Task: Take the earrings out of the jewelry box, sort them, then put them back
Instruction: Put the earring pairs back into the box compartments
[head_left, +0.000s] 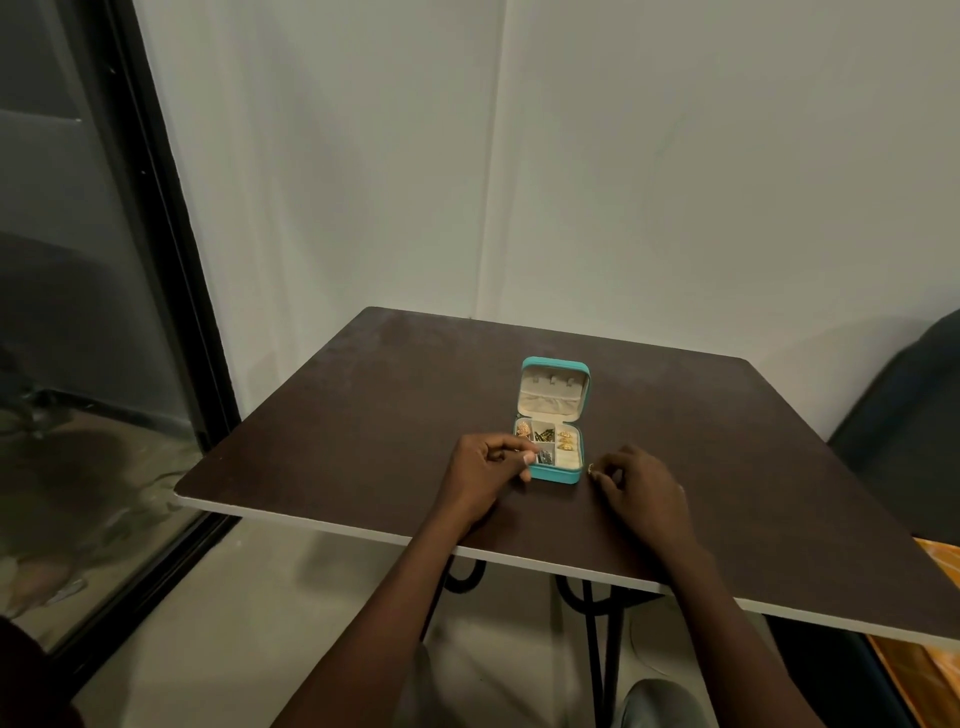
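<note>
A small teal jewelry box (554, 475) sits open on the dark brown table (363, 415), its cream-lined lid upright at the back. Its compartments hold gold earrings (566, 439) on the right, dark pieces in the middle and a pinkish-gold piece (523, 429) at the left. My left hand (485, 470) rests against the box's front left corner, fingers curled with the thumb at the box edge; whether it pinches something is unclear. My right hand (641, 486) lies just right of the box, fingertips pinched on a small gold earring (591, 468).
The table's near edge (467, 551) runs diagonally in front of me, with black metal legs below. A white wall corner stands behind the table. A dark glass door is at the left, a dark chair (904, 415) at the right, and an orange cloth at the lower right.
</note>
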